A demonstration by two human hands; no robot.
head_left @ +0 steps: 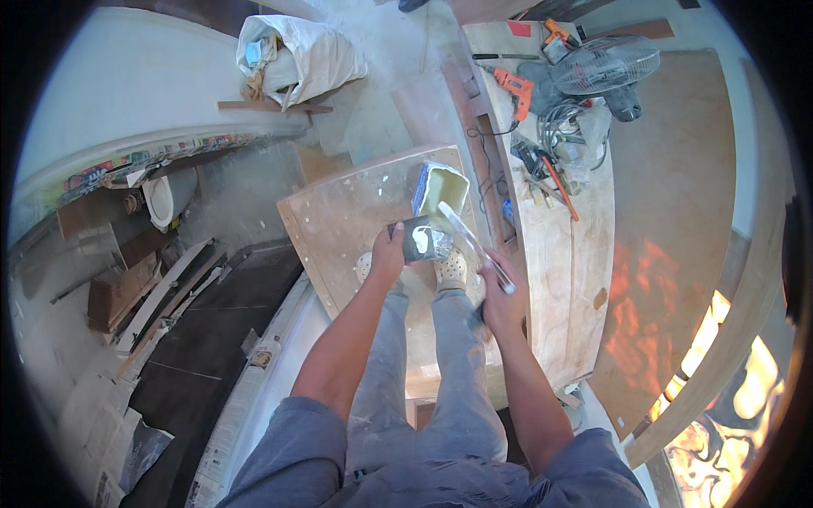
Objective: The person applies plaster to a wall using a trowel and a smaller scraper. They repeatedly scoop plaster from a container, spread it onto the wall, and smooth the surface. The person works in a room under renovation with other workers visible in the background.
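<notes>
My left hand [387, 251] grips the edge of a dark square plate [417, 238] with a blob of white paste on it. A strip of the plate's right side looks smeared and greyish. My right hand [506, 296] is closed round a long, narrow, whitish spatula [471, 237], tilted up and to the left. Its far tip reaches the front of an open rectangular tub [445, 188], blue outside and coated inside with pale cream paste. The tub stands just beyond the plate, on a wooden platform [339, 220]. Whether the spatula's tip touches paste, I cannot tell.
I stand on the platform in pale clogs [451, 269]. At right, a wooden bench [563, 279] bears an orange drill [514, 89], a fan [608, 66], cables and hand tools. A white sack [318, 59] of rubbish lies far left; dark panels [216, 339] are lower left.
</notes>
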